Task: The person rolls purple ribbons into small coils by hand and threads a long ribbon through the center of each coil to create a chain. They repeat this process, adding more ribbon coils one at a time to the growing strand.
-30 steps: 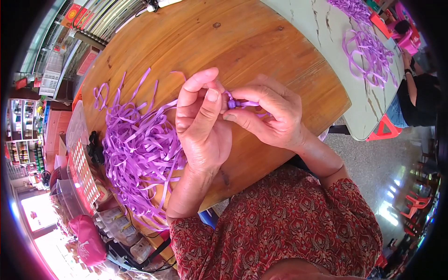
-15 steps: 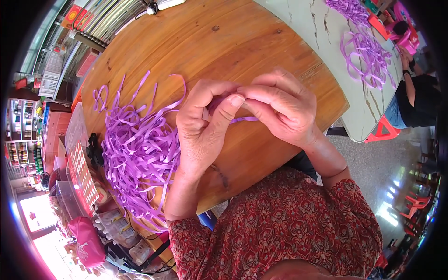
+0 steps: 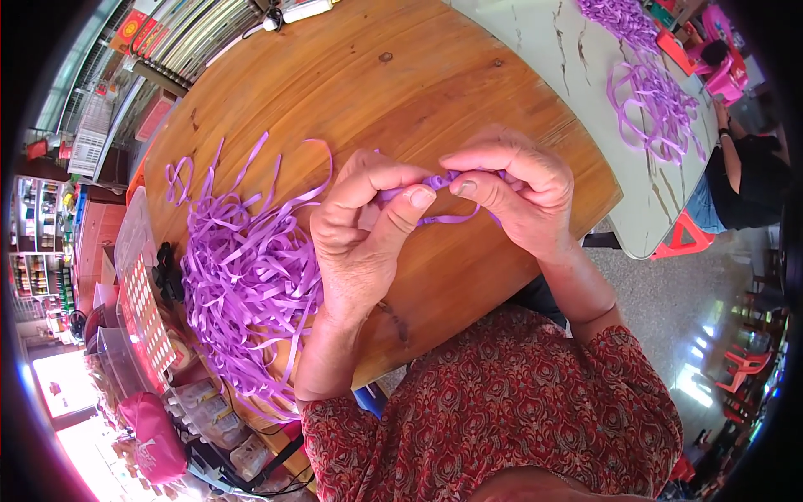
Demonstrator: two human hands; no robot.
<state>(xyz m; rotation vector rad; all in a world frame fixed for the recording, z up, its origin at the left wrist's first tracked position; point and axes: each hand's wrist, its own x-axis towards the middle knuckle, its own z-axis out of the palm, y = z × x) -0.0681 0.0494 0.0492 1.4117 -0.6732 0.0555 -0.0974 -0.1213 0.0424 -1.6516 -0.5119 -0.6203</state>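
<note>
Above the wooden table, my left hand [image 3: 361, 224] and my right hand [image 3: 525, 191] face each other, a small gap between their fingertips. Both pinch one purple ribbon [image 3: 441, 179], which looks gathered or knotted where it bridges the gap. A loose length of it loops below, between the two thumbs. Part of the ribbon is hidden inside my curled fingers. To the left of my left forearm lies a big tangled heap of purple ribbons [image 3: 251, 284], some strands reaching toward the far side of the table.
The wooden table [image 3: 401, 92] adjoins a white marbled table [image 3: 535, 42] with more purple ribbon [image 3: 657, 109]. Someone in black [image 3: 749, 180] sits at its right side. Along the left edge are a pink pouch [image 3: 155, 439], plastic boxes [image 3: 209, 410] and a dotted sheet [image 3: 149, 314].
My hands have moved slightly apart. The ribbon between the fingertips, mostly covered before, now shows as a gathered stretch.
</note>
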